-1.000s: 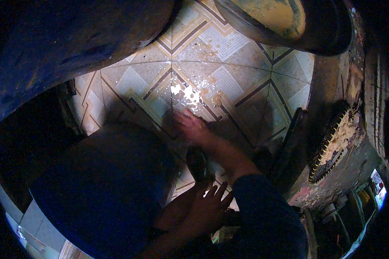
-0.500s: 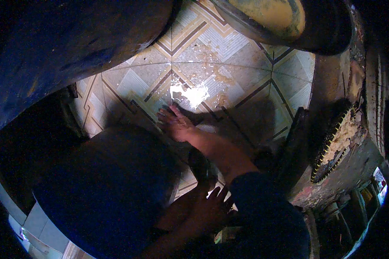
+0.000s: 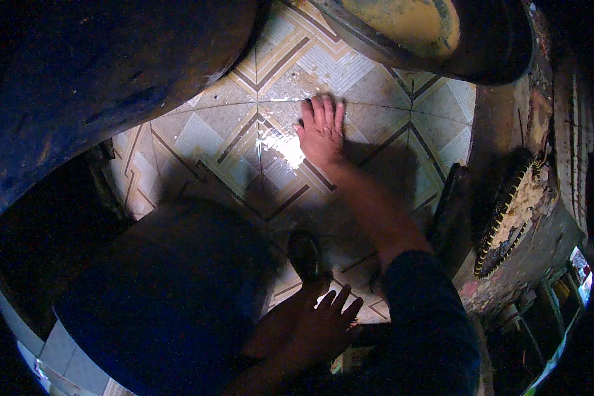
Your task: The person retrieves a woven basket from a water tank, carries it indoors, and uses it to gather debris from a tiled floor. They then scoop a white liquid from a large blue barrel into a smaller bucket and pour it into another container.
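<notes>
My right hand [image 3: 322,129] lies flat with fingers apart on the patterned floor tiles [image 3: 204,135], stretched far forward. Just left of it is a wet, shiny patch [image 3: 280,145], and some pale residue [image 3: 303,82] lies beyond the fingertips. My left hand [image 3: 317,323] rests low near my body with fingers spread, holding nothing. Its thumb reaches toward a small dark oval object [image 3: 303,254] on the floor; I cannot tell whether they touch. A dark blue sleeve [image 3: 422,317] covers my right upper arm.
A large blue barrel [image 3: 92,86] fills the upper left and a round blue container [image 3: 158,297] the lower left. A dark basin with yellowish contents [image 3: 409,26] sits at the top. A round ridged object with whitish matter [image 3: 508,211] and a dark slab [image 3: 452,198] stand on the right.
My right hand has slid forward across the tiles, from the near side of the shiny patch to beyond it. My left hand has barely moved.
</notes>
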The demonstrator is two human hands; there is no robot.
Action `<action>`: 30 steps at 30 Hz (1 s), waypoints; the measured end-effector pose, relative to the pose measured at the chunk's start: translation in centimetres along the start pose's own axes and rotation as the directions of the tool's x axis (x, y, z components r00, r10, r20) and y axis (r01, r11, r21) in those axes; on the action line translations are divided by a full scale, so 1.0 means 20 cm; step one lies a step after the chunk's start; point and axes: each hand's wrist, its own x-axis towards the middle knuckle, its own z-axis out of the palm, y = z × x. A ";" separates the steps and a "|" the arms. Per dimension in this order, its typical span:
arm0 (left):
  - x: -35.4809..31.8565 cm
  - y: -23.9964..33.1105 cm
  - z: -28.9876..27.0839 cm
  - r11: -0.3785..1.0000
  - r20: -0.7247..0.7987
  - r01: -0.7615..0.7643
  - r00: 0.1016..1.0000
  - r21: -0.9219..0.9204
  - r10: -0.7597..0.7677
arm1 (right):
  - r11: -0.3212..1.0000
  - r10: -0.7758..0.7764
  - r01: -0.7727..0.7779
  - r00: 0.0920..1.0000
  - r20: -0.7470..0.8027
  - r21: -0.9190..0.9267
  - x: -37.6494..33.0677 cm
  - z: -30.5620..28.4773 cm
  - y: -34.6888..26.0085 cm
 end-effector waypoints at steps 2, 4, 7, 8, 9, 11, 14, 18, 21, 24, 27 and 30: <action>0.00 0.01 -0.03 0.999 0.006 -0.003 1.000 0.041 0.003 | 0.999 -0.050 0.051 0.999 -0.020 0.017 0.09 -0.07 0.02; 0.00 0.04 -0.04 0.998 -0.047 0.059 0.997 -0.008 -0.059 | 0.999 -0.048 0.048 0.994 -0.100 0.001 0.23 -0.10 0.04; 0.00 0.07 -0.06 0.994 -0.030 0.096 0.995 -0.056 -0.098 | 0.993 -0.104 0.104 0.995 -0.007 0.049 0.27 -0.08 0.12; 0.00 0.08 -0.06 0.993 -0.008 0.096 0.995 -0.074 -0.096 | 0.992 -0.126 0.124 0.990 0.055 0.038 0.24 -0.07 0.16; 0.00 0.08 -0.06 0.993 0.012 0.094 0.996 -0.065 -0.093 | 0.972 -0.224 0.224 0.975 0.001 0.067 0.16 -0.06 0.21; 0.01 0.07 -0.05 0.994 0.057 0.095 0.994 -0.053 -0.092 | 0.959 -0.278 0.272 0.958 0.076 0.078 -0.06 -0.05 0.30; 0.01 0.04 -0.03 1.000 0.062 0.006 0.998 -0.006 -0.006 | 0.938 -0.344 0.346 0.935 0.092 -0.008 -0.39 -0.02 0.39; 0.01 0.04 0.00 0.997 0.061 0.041 0.997 -0.065 -0.037 | 0.823 -0.523 0.560 0.812 0.260 -0.093 -0.70 0.03 0.41; 0.02 0.05 0.00 0.997 0.072 0.046 0.997 -0.058 -0.042 | 0.708 -0.701 0.695 0.713 -0.009 -0.125 -0.73 0.11 0.37; 0.03 0.06 -0.01 0.995 0.070 0.069 0.995 -0.070 -0.064 | 0.893 -0.447 0.447 0.874 -0.191 -0.047 -0.62 0.13 0.40; 0.03 0.07 -0.02 0.996 0.071 0.068 0.995 -0.053 -0.064 | 0.989 -0.142 0.119 0.919 -0.368 -0.087 -0.44 0.06 0.53; 0.02 0.08 -0.01 0.998 0.085 0.057 0.995 -0.030 -0.054 | 0.996 0.090 -0.078 0.928 -0.360 0.047 -0.33 -0.05 0.67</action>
